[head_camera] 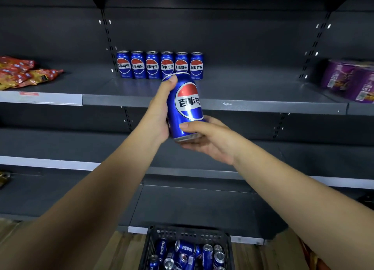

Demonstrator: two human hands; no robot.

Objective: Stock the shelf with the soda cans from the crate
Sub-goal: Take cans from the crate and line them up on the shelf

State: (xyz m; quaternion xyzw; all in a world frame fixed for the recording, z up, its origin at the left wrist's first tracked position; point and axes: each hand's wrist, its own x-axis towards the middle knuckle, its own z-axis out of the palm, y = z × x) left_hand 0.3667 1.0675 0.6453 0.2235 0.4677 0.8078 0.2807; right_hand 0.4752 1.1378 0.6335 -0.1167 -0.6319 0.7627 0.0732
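**One can in hand, six shelved**

The black crate [188, 232] below holds loose cans [187, 249]. The left hand [159, 111] grips a Pepsi can [186, 107] by its side and the right hand [210, 140] cups its base. It looks rigid, smooth and probably slippery, so grip it mid-body. Six cans [159, 65] line the shelf [263, 91] beyond.

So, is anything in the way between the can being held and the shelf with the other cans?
Nothing visible. The left hand and right hand hold the can before the shelf, bare in front and right of the six-can row.

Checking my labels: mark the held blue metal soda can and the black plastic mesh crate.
Held blue metal soda can [186, 105], head view, on its logo.
Black plastic mesh crate [188, 234], head view, far wall.
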